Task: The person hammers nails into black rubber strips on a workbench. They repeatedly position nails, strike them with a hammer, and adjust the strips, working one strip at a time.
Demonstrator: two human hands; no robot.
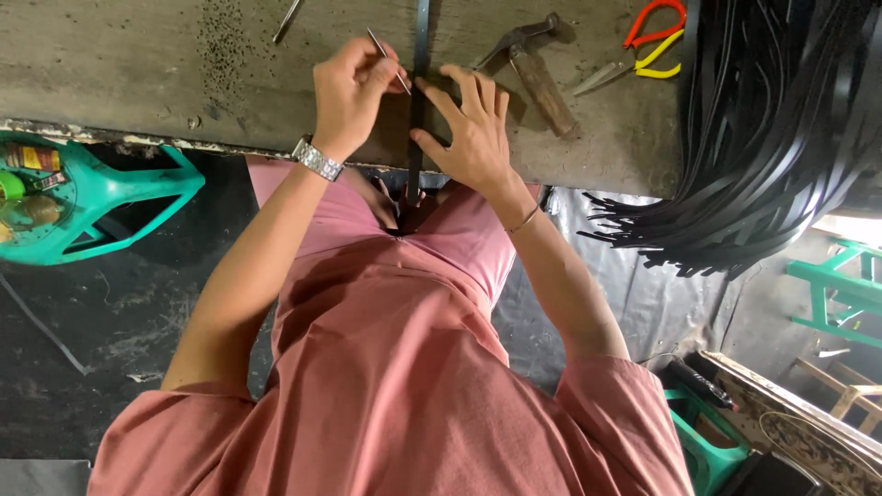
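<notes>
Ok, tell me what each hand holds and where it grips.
Left hand pinches a thin metal tool around its middle. Right hand holds nothing; it presses flat on the black strap.

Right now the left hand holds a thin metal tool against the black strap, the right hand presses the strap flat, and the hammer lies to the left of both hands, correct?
Not quite. In the head view the hammer lies to the right of both hands, not the left. The rest stands: the left hand holds the thin metal tool at the black strap, and the right hand presses it flat.

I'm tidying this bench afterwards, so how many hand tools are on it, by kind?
Hammer: 1
Pliers, red and yellow handles: 1
Thin metal tool in the left hand: 1
Slim metal tool at the top edge, kind unclear: 1
Total: 4
</notes>
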